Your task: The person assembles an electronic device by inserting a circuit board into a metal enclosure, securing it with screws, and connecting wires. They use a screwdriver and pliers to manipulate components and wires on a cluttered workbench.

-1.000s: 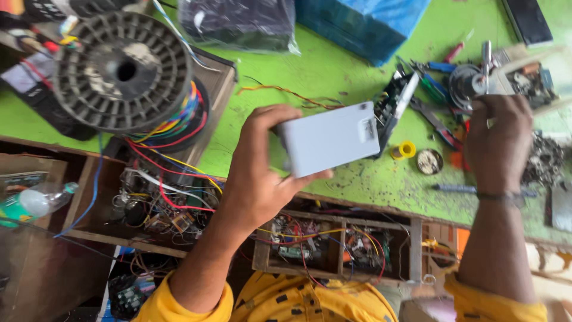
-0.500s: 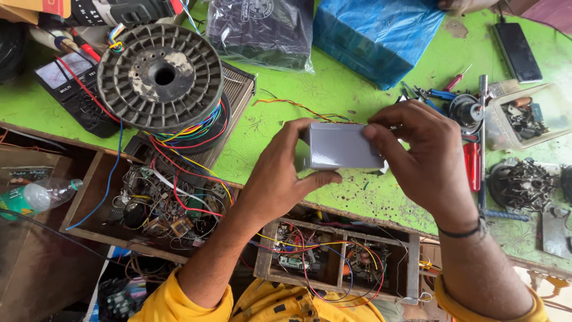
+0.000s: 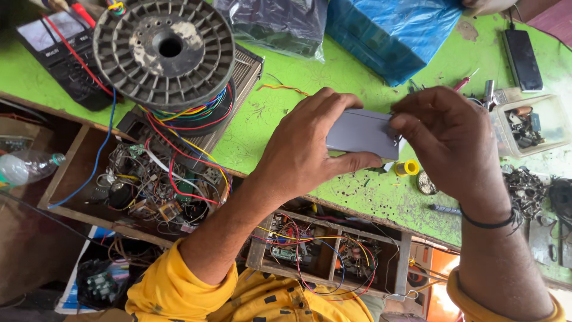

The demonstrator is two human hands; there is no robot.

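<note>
Grey flat rectangular box (image 3: 362,132) sits in both your hands, above the green table (image 3: 280,113), near its front edge. Long axis runs left-right, tilted slightly down to the right, broad face up toward you. Your left hand (image 3: 304,149) wraps its left end, thumb under the near edge, fingers over the far edge. Your right hand (image 3: 447,140) pinches the right end, fingertips closed on the corner. Yellow cap (image 3: 407,169) lies just below the box, grey spool (image 3: 164,50) well to the left.
</note>
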